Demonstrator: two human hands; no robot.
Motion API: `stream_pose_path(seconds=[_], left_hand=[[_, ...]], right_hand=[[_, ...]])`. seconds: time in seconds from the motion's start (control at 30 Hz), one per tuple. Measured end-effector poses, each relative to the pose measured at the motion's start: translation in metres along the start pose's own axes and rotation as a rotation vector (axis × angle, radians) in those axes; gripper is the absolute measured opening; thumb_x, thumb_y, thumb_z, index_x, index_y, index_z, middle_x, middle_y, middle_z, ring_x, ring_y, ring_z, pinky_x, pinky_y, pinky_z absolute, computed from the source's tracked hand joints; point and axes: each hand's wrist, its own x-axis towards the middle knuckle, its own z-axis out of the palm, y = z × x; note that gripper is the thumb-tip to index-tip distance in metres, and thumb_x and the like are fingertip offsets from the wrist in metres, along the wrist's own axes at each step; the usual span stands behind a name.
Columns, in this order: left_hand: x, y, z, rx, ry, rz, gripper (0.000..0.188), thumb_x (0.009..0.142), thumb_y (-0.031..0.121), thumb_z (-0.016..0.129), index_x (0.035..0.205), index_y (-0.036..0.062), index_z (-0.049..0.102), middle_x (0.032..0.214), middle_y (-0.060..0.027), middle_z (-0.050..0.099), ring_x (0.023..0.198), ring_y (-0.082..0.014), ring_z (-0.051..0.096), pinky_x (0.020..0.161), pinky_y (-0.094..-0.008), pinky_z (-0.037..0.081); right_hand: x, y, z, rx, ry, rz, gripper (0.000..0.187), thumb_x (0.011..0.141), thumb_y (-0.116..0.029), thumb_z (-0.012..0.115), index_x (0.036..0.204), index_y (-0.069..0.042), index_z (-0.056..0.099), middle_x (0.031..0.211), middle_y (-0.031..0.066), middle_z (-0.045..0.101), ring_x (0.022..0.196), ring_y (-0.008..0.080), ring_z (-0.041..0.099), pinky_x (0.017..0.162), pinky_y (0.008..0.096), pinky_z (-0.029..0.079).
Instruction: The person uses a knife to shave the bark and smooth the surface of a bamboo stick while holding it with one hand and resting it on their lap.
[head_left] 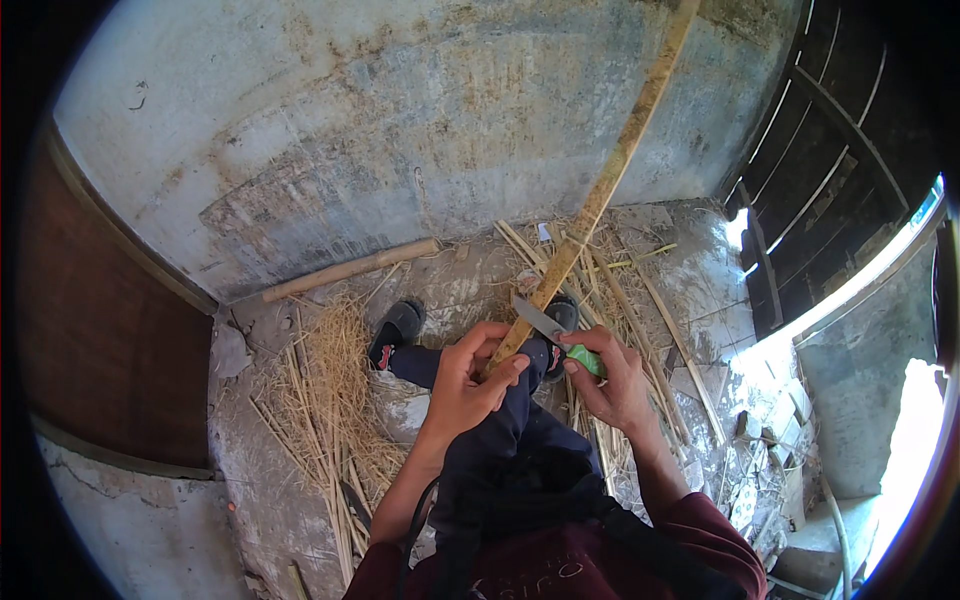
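Observation:
A long split bamboo strip [612, 170] slants from my lap up toward the wall at the upper right. My left hand [472, 378] is closed round its near end, thumb on one side and fingers on the other. In my right hand [612, 380] is a knife [538, 318] with a green handle [586, 358], the fingers wrapped round that handle. The grey blade lies across the bamboo just beyond my left hand; whether its edge bites into the strip, I cannot tell.
Pale shavings [345, 360] heap up left of my feet, with thin strips among them. A bamboo pole [352, 270] lies along the wall's foot. More split lengths [655, 330] lie to the right. Broken rubble [785, 430] sits near the bright opening. A brown door panel [110, 330] stands at left.

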Motion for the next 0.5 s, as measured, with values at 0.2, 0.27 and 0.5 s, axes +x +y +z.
stream_pose_path(seconds=[0.2, 0.27, 0.5], left_hand=[[-0.002, 0.009, 0.002, 0.063, -0.009, 0.028, 0.03, 0.1, 0.006, 0.077, 0.125, -0.0022, 0.063, 0.08, -0.0036, 0.071, 0.06, -0.0021, 0.058, 0.05, -0.021, 0.041], [-0.002, 0.01, 0.003, 0.051, -0.007, 0.04, 0.031, 0.099, 0.003, 0.077, 0.126, -0.0029, 0.062, 0.082, -0.0056, 0.071, 0.056, -0.0031, 0.055, 0.045, -0.0213, 0.038], [-0.003, 0.015, 0.005, -0.033, -0.004, -0.003, 0.033, 0.1, 0.007, 0.079, 0.126, -0.0016, 0.06, 0.094, -0.0069, 0.079, 0.085, -0.0063, 0.071, 0.074, -0.0227, 0.057]], right_hand=[[-0.005, -0.002, 0.003, 0.018, 0.008, 0.036, 0.036, 0.096, -0.008, 0.077, 0.129, -0.009, 0.063, 0.103, 0.0128, 0.073, 0.076, 0.0336, 0.072, 0.067, 0.0413, 0.054], [-0.004, -0.003, 0.003, 0.03, 0.015, 0.009, 0.036, 0.095, -0.008, 0.077, 0.129, -0.01, 0.062, 0.103, 0.0123, 0.073, 0.075, 0.034, 0.072, 0.065, 0.0413, 0.054], [0.002, -0.004, 0.005, -0.03, -0.065, -0.098, 0.038, 0.093, -0.008, 0.079, 0.127, -0.01, 0.063, 0.099, 0.0108, 0.075, 0.071, 0.0318, 0.072, 0.06, 0.0397, 0.055]])
